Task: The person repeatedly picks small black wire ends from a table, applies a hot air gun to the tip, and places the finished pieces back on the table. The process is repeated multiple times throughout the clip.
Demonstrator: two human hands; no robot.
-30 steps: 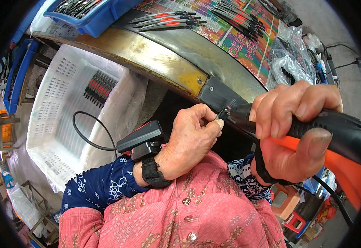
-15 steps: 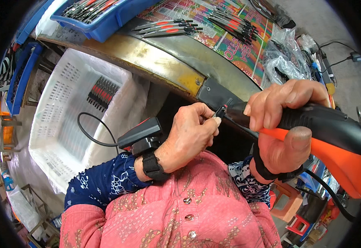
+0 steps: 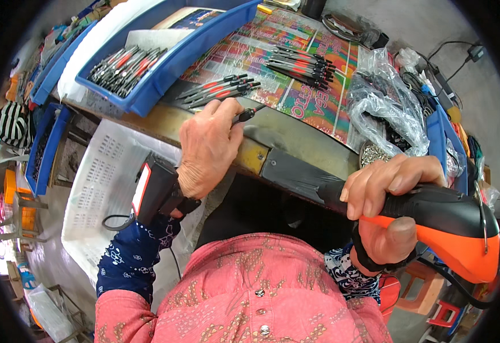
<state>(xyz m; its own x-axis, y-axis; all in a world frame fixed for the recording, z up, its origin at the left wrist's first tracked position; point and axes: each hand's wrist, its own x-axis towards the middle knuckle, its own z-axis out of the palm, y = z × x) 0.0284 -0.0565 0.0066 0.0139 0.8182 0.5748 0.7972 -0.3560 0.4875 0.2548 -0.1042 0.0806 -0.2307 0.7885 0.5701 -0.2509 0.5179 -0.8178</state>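
Observation:
My left hand (image 3: pixel 211 143) is closed around a dark pen (image 3: pixel 246 114), whose end sticks out past the fingers over the table edge. Just beyond it lies a small row of grey, black and red pens (image 3: pixel 218 91). At the right, my right hand (image 3: pixel 390 194) grips an orange-and-black hand-held power tool (image 3: pixel 461 228), fingers over the top and thumb below. The tool's long dark grey front (image 3: pixel 293 174) points left along the table's front edge. Both wrists wear black straps, and a black device sits on the left one.
Another pile of pens (image 3: pixel 301 66) lies on the colourful printed sheet (image 3: pixel 313 106). A blue bin (image 3: pixel 147 100) with pens stands at the far left, above a white plastic basket (image 3: pixel 84 211). To the right are clear plastic bags (image 3: pixel 393 103) and a bowl of small metal parts (image 3: pixel 373 153).
My left hand has moved from the tool's front up and left to the table edge beside the pen row, a pen in it. My right hand still grips the tool. The view has shifted.

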